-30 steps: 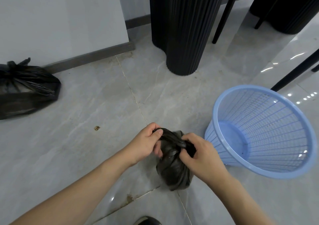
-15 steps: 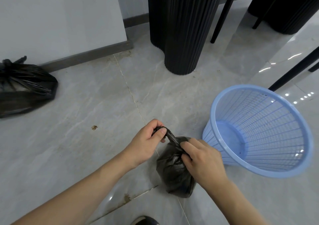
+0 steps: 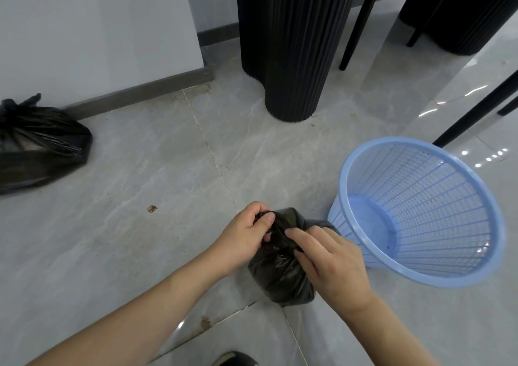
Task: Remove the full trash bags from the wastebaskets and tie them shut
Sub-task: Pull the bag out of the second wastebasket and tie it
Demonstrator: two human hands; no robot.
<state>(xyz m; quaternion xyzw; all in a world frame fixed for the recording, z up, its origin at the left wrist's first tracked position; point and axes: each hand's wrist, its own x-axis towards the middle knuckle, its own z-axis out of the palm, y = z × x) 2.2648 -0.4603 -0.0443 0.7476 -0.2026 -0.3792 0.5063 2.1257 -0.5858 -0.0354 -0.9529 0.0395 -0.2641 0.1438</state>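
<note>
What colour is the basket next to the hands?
Light blue: the wastebasket shows clearly in the head view.

Head view, person's own body only. Left hand (image 3: 244, 235) & right hand (image 3: 332, 264): both bare, no gloves, no rings, no watch or wristband seen. Nails short, unpainted; thumbnail of left hand plainly visible. Left forearm (image 3: 145, 306): bare from wrist to frame's lower-left edge, no sleeve in view. Right forearm (image 3: 392, 335): bare from wrist to bottom edge, likewise no sleeve in view. Shoe (image 3: 235, 359): dark rounded toe at bottom edge, mostly cut off by frame; material & fastening can't be told.
</note>
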